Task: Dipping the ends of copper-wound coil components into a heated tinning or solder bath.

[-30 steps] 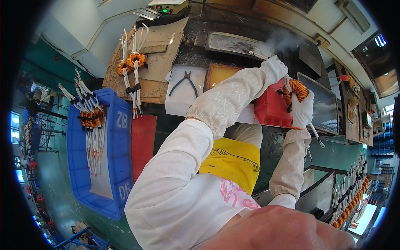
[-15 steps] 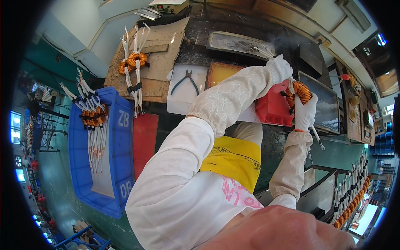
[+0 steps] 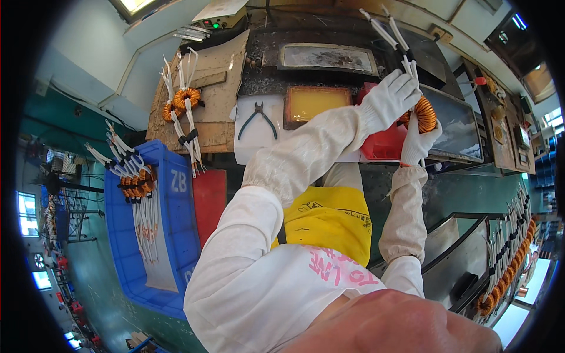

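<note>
A toroidal coil (image 3: 426, 114) of orange-copper wire is held up over the right part of the bench. My right hand (image 3: 419, 144), in a white glove, grips its lower side, the thumb up against the winding. Above the coil, white leads (image 3: 398, 34) with black sleeves point up and away, bare ends uppermost. My gloved left hand (image 3: 391, 97) is at the base of these leads, its fingers lying along them and seeming to hold them. A red bin (image 3: 382, 144) sits below my left wrist, partly hidden by it. The metal tray with silvery contents (image 3: 326, 59) lies to the left of the leads.
Green-handled pliers (image 3: 259, 120) lie on a white sheet beside a yellow-filled tray (image 3: 318, 105). Two coils (image 3: 186, 97) rest on cardboard at left. A blue crate (image 3: 182, 223) holds more coils. A grey tray (image 3: 456, 126) stands at right, a rack of coils (image 3: 506, 276) lower right.
The lead ends have come up out of the metal tray and now point upward. The coil has turned and shifted slightly, and my left hand's fingers have straightened along the leads.
</note>
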`<action>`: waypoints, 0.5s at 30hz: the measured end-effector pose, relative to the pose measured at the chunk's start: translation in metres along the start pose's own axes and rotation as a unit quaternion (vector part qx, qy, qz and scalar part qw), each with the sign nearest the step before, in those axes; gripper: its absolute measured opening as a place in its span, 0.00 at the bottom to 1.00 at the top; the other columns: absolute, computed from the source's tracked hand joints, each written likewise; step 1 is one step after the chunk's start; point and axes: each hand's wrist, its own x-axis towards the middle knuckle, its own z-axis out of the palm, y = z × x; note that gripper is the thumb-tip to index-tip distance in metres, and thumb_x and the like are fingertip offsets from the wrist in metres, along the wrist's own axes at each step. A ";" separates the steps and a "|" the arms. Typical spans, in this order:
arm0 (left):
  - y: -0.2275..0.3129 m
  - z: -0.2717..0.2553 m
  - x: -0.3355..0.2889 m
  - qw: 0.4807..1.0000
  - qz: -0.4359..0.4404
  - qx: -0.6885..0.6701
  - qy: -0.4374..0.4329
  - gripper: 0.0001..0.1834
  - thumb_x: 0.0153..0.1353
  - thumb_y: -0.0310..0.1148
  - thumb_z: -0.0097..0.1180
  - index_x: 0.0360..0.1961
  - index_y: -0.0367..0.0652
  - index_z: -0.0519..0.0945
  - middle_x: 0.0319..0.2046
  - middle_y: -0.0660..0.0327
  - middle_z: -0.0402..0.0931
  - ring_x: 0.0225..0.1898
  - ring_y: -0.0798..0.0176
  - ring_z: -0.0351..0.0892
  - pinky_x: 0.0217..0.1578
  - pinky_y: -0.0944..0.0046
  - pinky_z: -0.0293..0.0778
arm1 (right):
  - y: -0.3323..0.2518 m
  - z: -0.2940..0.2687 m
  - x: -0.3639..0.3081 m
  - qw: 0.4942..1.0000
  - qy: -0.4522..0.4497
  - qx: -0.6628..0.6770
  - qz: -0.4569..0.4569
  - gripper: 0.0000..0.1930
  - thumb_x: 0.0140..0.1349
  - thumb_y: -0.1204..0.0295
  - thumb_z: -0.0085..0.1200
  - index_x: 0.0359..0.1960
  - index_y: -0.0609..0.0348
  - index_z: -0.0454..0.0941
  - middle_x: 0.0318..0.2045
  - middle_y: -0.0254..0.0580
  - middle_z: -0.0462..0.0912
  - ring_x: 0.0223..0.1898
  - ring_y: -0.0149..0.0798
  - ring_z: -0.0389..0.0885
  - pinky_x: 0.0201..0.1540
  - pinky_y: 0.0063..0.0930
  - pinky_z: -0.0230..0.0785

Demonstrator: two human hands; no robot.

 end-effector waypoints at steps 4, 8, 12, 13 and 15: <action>0.027 -0.002 -0.045 0.996 -0.078 -0.048 -0.012 0.22 0.57 0.34 0.54 0.54 0.43 0.77 0.57 0.53 0.75 0.61 0.50 0.72 0.67 0.49 0.63 | 0.010 -0.003 -0.008 0.999 0.037 -0.008 0.002 0.33 0.60 0.64 0.69 0.59 0.68 0.64 0.51 0.50 0.76 0.49 0.39 0.78 0.56 0.32 0.71; 0.044 0.006 -0.089 0.958 -0.084 -0.158 -0.224 0.16 0.54 0.33 0.55 0.44 0.40 0.81 0.48 0.52 0.79 0.53 0.50 0.77 0.61 0.51 0.69 | 0.020 -0.006 -0.016 0.998 0.036 0.044 -0.008 0.34 0.61 0.63 0.68 0.60 0.68 0.62 0.51 0.50 0.76 0.50 0.40 0.78 0.56 0.32 0.71; 0.057 0.007 -0.097 0.982 -0.101 -0.149 -0.063 0.14 0.53 0.32 0.55 0.40 0.40 0.81 0.44 0.52 0.80 0.48 0.51 0.79 0.57 0.53 0.72 | 0.020 -0.007 -0.019 0.998 0.040 0.039 -0.003 0.34 0.62 0.62 0.67 0.61 0.67 0.62 0.52 0.51 0.76 0.50 0.41 0.79 0.56 0.32 0.72; 0.057 0.008 -0.096 0.981 -0.104 -0.146 -0.073 0.14 0.53 0.32 0.55 0.40 0.39 0.81 0.44 0.52 0.80 0.48 0.51 0.79 0.56 0.54 0.72 | 0.021 -0.007 -0.018 0.998 0.042 0.041 -0.003 0.34 0.62 0.62 0.67 0.61 0.67 0.62 0.52 0.51 0.76 0.50 0.41 0.79 0.56 0.32 0.71; 0.059 0.008 -0.098 0.980 -0.106 -0.143 -0.085 0.15 0.52 0.32 0.54 0.41 0.38 0.81 0.44 0.52 0.80 0.48 0.52 0.79 0.55 0.55 0.72 | 0.019 -0.007 -0.019 0.999 0.041 0.031 -0.007 0.34 0.62 0.62 0.67 0.61 0.67 0.62 0.52 0.51 0.76 0.50 0.41 0.79 0.56 0.32 0.72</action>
